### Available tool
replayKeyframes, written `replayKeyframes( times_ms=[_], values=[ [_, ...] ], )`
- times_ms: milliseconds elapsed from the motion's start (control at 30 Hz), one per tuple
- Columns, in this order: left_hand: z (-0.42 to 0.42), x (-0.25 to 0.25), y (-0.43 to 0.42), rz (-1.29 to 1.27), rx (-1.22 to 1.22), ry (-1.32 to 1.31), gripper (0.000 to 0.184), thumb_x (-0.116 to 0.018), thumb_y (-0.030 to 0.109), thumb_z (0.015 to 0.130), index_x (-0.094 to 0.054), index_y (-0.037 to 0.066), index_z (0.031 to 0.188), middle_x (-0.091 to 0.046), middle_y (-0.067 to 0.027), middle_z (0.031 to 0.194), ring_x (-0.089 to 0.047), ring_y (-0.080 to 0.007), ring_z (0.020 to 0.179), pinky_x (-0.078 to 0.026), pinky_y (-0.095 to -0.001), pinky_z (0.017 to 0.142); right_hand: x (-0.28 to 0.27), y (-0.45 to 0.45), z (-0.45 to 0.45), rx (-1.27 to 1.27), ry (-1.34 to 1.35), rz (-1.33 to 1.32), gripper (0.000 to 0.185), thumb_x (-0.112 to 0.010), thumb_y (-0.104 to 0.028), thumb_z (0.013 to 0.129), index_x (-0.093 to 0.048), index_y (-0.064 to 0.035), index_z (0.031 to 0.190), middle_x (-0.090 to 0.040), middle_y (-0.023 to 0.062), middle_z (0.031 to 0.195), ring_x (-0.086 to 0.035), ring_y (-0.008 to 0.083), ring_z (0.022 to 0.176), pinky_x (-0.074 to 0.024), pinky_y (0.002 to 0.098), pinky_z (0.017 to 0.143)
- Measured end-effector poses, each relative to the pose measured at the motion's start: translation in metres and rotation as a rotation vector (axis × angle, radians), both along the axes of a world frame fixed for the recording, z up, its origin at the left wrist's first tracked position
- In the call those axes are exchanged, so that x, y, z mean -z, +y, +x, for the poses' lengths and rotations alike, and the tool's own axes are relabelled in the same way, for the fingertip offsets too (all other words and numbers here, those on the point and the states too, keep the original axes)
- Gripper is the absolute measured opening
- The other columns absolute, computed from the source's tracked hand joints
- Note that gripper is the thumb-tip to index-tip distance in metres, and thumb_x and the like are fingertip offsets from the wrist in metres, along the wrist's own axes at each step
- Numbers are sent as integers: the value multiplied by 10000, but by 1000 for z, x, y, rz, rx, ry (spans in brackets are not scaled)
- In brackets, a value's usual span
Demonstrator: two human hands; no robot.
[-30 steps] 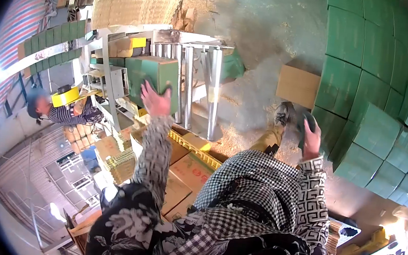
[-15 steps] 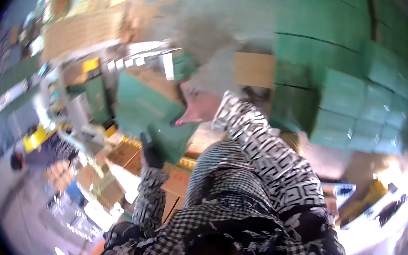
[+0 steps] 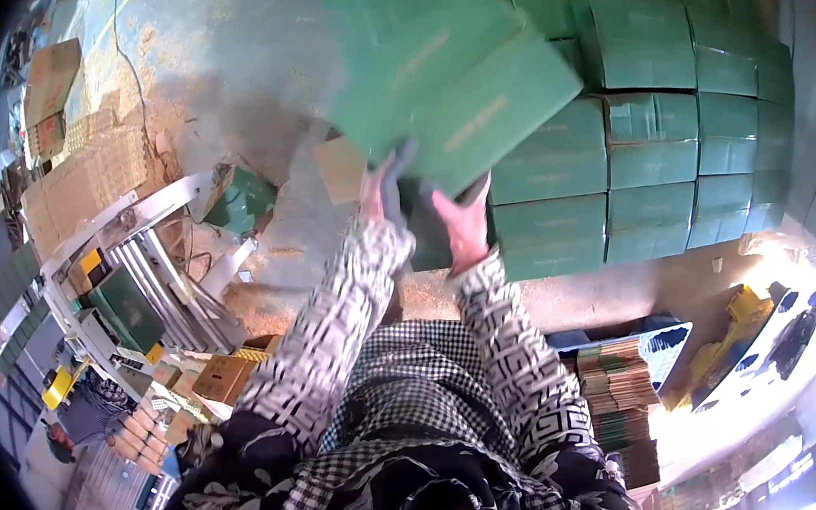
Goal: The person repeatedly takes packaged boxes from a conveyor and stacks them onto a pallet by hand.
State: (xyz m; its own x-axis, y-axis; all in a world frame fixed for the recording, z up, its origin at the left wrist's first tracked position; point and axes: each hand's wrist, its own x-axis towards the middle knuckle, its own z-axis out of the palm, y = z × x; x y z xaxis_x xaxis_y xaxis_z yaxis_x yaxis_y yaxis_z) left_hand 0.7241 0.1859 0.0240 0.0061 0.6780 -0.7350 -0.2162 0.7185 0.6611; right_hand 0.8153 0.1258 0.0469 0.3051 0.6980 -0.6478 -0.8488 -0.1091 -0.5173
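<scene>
A green cardboard box is held out in front of me, tilted and slightly blurred. My left hand grips its near edge, with a dark-tipped thumb pointing up along the cardboard. At the near right corner, my right hand is closed on the same box; some of its fingers are hidden. Both hands wear pink gloves with dark fingers. Directly beyond and to the right rises a stack of similar green boxes, which the held box partly covers.
A conveyor frame with metal rollers stands on the left, a brown carton near it. Flattened cardboard lies on the concrete floor. To the right is a pile of folded cartons. Another person is at lower left.
The green box has gone from the conveyor on the left to the front of the stack. Both hands moved with it, and my view turned right. My right hand now grips the box.
</scene>
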Motion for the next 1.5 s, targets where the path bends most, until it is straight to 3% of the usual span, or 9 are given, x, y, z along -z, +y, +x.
replayKeyframes(
  times_ms=[67,133,333,467,700,1000,1133,1300,1500],
  values=[
    [37,69,29,191,111,36,367,-562,255,832,-581,-19,1074,-576,-95,1096,-536,-176,979,-416,-287,864,63,-9,42,-193,-225,-22,779,-672,-10,711,-216,-34,1341,-440,132,1220,-460,216,1090,-424,323,894],
    [61,118,59,-64,-21,-230,378,-620,247,799,-567,14,1092,-592,-79,1038,-549,-170,948,-453,-303,806,71,-33,88,-609,-1221,-204,729,-694,-104,701,-298,-12,1307,-464,176,1192,-455,267,1106,-395,346,920],
    [97,214,126,-262,480,70,526,-660,361,750,-520,12,1118,-617,-122,1010,-609,-222,879,-493,-321,714,94,-110,123,-605,-1228,-544,582,-681,-162,684,-447,-2,1193,-492,206,1115,-481,350,1032,-401,389,881],
    [73,262,122,484,806,642,604,-656,392,740,-471,14,1173,-578,-173,1079,-558,-301,990,-439,-356,838,86,-118,97,-641,-1084,-493,544,-670,-129,687,-465,-5,1176,-507,190,1109,-491,335,1033,-407,374,881],
    [-35,129,-12,511,439,327,410,-655,114,774,-494,-25,1125,-595,-136,1038,-575,-196,949,-458,-293,805,41,-95,45,-765,-1034,-321,529,-664,-160,683,-485,-2,1155,-524,189,1090,-514,328,1013,-422,360,868],
    [-253,-154,-59,570,640,971,488,-665,77,665,-506,2,1121,-541,-192,1070,-527,-355,976,-422,-370,861,4,-81,-39,-829,-1026,-160,470,-680,-106,693,-524,-10,1126,-560,169,1079,-559,273,988,-443,331,865],
    [-308,-231,-59,618,448,1190,489,-636,32,659,-498,-14,1127,-547,-173,1074,-546,-287,986,-417,-348,878,-7,-79,-82,-972,-928,-141,471,-677,-142,712,-519,5,1130,-566,174,1074,-553,274,1009,-435,334,880],
    [-259,-209,-60,471,448,696,429,-600,-36,673,-516,-33,1094,-580,-166,1045,-575,-277,956,-428,-329,871,0,-42,-62,-1040,-1103,-245,503,-648,-227,740,-485,6,1155,-510,180,1138,-488,317,1061,-399,352,910],
    [-131,-6,-50,293,479,357,362,-625,105,774,-523,-13,1100,-602,-133,1035,-586,-229,920,-448,-303,840,74,22,88,-938,-1567,-601,741,-620,-401,734,-348,30,1272,-397,272,1256,-351,390,1194,-307,380,1002]
  ],
)
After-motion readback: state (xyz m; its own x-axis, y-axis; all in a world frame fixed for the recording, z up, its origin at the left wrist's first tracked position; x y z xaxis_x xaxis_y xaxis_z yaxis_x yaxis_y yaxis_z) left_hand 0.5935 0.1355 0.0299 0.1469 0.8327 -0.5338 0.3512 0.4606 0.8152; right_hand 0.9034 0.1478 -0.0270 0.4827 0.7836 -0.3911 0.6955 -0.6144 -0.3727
